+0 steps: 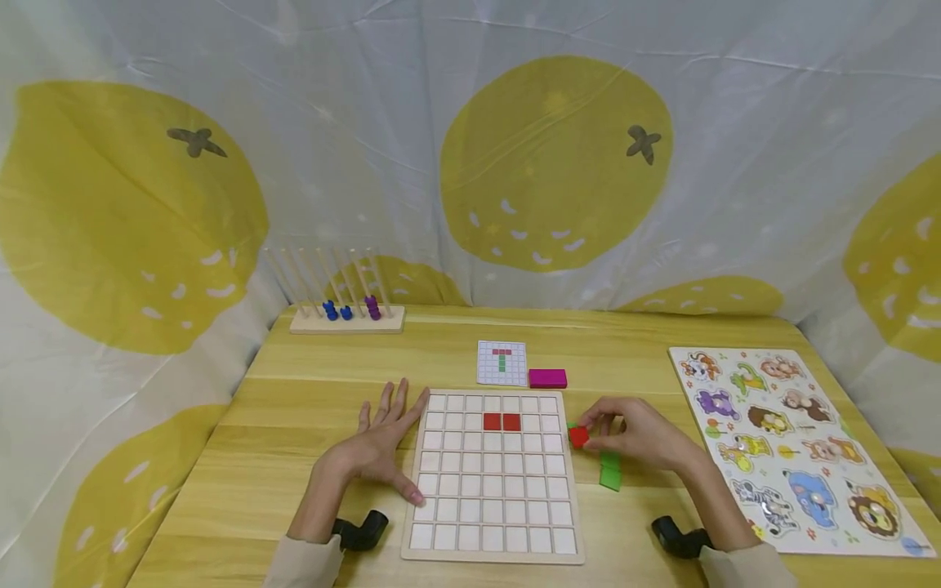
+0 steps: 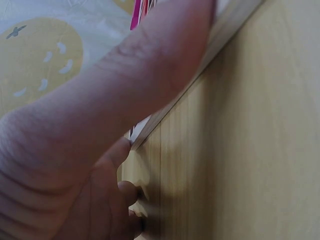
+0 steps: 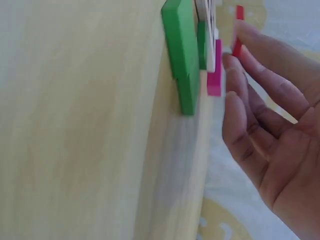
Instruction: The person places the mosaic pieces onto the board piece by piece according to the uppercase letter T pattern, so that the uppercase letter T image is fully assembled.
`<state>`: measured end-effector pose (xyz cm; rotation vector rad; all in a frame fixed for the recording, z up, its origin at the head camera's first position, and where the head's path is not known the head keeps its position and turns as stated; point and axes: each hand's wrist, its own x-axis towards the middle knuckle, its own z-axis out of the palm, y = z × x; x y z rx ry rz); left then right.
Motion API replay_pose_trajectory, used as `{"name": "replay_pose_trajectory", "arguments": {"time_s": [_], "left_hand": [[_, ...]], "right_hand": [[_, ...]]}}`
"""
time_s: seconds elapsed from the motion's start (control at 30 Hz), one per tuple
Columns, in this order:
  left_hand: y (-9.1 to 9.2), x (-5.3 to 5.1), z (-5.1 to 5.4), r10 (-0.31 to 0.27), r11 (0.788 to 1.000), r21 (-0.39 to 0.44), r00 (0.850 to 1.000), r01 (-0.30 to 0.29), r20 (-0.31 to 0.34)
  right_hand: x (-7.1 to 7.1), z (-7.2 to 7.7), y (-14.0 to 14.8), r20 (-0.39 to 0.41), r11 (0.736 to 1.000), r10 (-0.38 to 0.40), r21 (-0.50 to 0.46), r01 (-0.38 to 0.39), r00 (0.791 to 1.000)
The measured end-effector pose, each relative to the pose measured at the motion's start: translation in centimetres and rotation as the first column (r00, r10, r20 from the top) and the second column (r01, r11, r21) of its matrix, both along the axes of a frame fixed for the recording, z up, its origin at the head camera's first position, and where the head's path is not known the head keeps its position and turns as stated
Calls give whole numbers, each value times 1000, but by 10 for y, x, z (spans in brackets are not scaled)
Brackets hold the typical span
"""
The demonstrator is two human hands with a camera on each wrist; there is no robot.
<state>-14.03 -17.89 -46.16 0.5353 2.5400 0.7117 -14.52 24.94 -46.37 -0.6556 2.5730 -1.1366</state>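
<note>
A wooden grid board [image 1: 492, 557] lies on the table, with two red square tiles [image 1: 502, 422] side by side in its second row. My right hand [image 1: 638, 431] pinches another red tile [image 1: 578, 437] between thumb and fingers, just off the board's right edge; the right wrist view shows this red tile [image 3: 239, 30] held above the table. Beneath that hand lie several green tiles [image 1: 610, 471], partly hidden by it. My left hand [image 1: 376, 445] rests spread along the board's left edge, its thumb on the lower part of the frame. A pattern card [image 1: 502, 364] behind the board shows a red and green T.
A magenta block [image 1: 547, 378] sits beside the card. At the back left stands a wooden peg rack [image 1: 347, 320] with blue and purple beads. An animal puzzle board [image 1: 797, 449] occupies the right side. A patterned curtain [image 1: 412, 163] hangs behind the table.
</note>
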Motion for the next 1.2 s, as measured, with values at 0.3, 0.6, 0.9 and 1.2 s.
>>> {"name": "replay_pose_trajectory", "arguments": {"time_s": [0.3, 0.6, 0.9, 1.2], "left_hand": [[-2, 1, 1, 6, 1000, 7, 1000, -6, 0], [0, 1, 0, -2, 1000, -13, 1000, 2, -1], [3, 1, 0, -1, 1000, -21, 1000, 1, 5], [2, 1, 2, 15, 999, -31, 1000, -14, 5]], "right_hand": [[-2, 9, -42, 18, 997, -65, -45, 66, 998], [-14, 14, -104, 4, 990, -141, -27, 142, 990], [-26, 12, -142, 49, 983, -180, -17, 181, 983], [-28, 10, -159, 49, 982, -188, 9, 187, 981]]}}
